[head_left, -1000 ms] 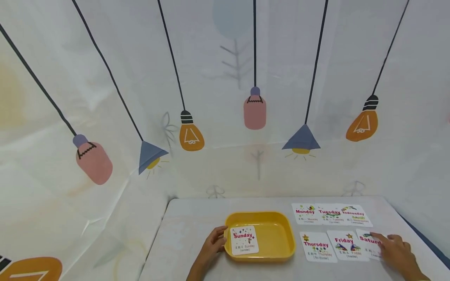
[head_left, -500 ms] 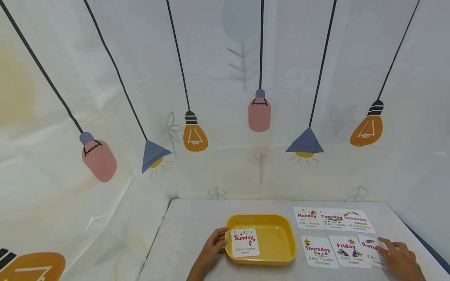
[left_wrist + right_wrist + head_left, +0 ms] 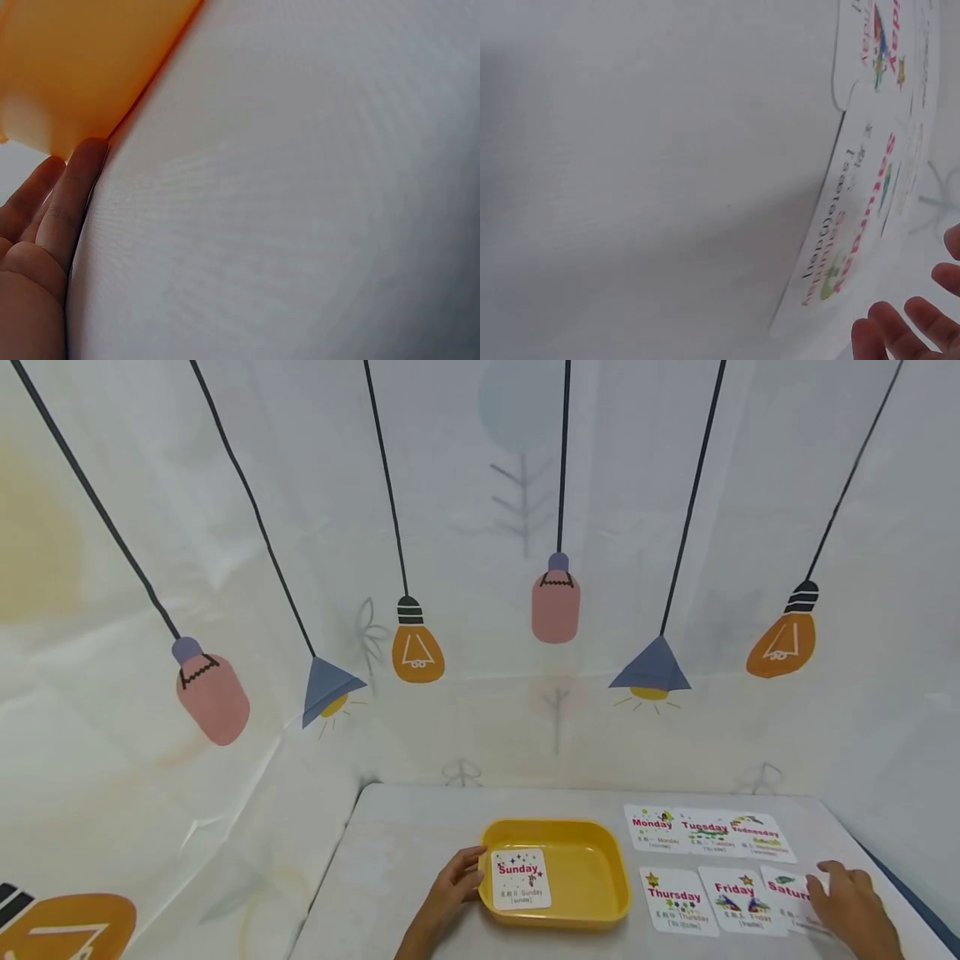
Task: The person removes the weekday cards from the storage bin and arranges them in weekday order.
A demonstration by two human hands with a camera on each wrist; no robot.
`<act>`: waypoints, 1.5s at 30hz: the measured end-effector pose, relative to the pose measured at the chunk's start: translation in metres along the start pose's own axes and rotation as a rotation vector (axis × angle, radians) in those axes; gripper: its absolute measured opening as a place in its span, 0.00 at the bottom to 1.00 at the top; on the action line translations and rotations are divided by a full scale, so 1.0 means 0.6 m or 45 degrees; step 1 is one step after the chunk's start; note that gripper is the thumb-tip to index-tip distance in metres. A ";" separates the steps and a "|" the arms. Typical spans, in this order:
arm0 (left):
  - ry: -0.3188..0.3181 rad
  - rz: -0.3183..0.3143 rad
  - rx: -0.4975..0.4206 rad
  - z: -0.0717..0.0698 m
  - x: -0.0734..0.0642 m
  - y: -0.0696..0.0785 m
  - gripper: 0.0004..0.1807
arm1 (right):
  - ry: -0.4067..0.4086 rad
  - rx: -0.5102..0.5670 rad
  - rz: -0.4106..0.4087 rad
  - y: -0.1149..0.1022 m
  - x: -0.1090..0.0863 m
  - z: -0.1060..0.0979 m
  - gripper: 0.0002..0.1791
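My left hand [image 3: 452, 893] is at the left side of a yellow tray [image 3: 592, 917], fingertips on its wall. In the left wrist view the extended fingers [image 3: 79, 180] meet the tray's outer side [image 3: 97, 67] low down by the table. A Sunday card [image 3: 521, 878] leans inside the tray's left end. My right hand [image 3: 858, 906] hovers by the Saturday card [image 3: 787, 897] and covers its right part in the head view. The right wrist view shows that hand's fingers [image 3: 892, 330] spread, holding nothing, beside the Saturday card [image 3: 840, 232].
Thursday [image 3: 678, 902] and Friday [image 3: 742, 900] cards lie left of the Saturday card. Behind them is a row of Monday [image 3: 654, 828], Tuesday [image 3: 705, 832] and Wednesday [image 3: 757, 837] cards. A wall sheet [image 3: 480, 727] with printed lamps rises behind the white table [image 3: 420, 818].
My right hand has come off the Saturday card and shifted slightly right, uncovering more of it. My left hand stays at the tray. The head view has shifted slightly.
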State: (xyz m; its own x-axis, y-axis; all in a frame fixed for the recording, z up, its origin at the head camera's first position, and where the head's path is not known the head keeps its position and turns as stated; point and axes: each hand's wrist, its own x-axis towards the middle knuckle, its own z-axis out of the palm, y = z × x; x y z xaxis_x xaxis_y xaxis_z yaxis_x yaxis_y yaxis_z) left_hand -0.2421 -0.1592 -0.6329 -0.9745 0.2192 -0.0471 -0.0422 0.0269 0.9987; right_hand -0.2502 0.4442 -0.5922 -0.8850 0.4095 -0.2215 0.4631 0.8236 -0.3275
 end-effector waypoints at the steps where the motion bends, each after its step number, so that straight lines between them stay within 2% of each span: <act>1: 0.001 0.001 0.002 -0.001 0.000 0.000 0.25 | 0.008 0.015 -0.019 -0.007 -0.002 -0.003 0.29; 9: -0.020 0.035 0.008 -0.002 0.002 -0.005 0.26 | 0.034 0.125 -0.193 -0.070 -0.004 -0.014 0.28; 12: -0.024 0.028 -0.001 -0.002 0.002 -0.009 0.26 | 0.098 0.164 -0.294 -0.100 -0.007 -0.019 0.28; 17: -0.042 0.065 -0.007 -0.002 0.003 -0.007 0.26 | 0.261 0.238 -0.495 -0.151 -0.015 -0.022 0.26; 23: -0.021 0.052 0.029 -0.002 0.001 -0.005 0.26 | 0.328 0.289 -0.710 -0.214 -0.031 -0.016 0.22; 30: -0.017 0.046 0.027 0.000 0.003 -0.008 0.25 | 0.302 0.341 -0.876 -0.280 -0.046 -0.006 0.20; 37: 0.001 0.016 0.009 -0.008 0.005 -0.004 0.25 | 0.240 0.334 -0.928 -0.348 -0.068 0.005 0.21; 42: 0.014 -0.010 -0.002 -0.006 0.002 -0.006 0.26 | 0.209 0.322 -1.011 -0.378 -0.085 0.015 0.21; 45: 0.004 -0.026 -0.012 -0.002 -0.001 -0.008 0.26 | 0.142 0.332 -1.060 -0.390 -0.092 0.018 0.25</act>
State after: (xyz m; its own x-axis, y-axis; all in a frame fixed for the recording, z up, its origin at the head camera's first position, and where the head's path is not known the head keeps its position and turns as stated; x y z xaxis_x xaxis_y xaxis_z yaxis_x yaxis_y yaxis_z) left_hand -0.2418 -0.1603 -0.6375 -0.9742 0.2154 -0.0671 -0.0639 0.0220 0.9977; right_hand -0.3089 0.2248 -0.5131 -0.9335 -0.2365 0.2695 -0.3503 0.7615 -0.5453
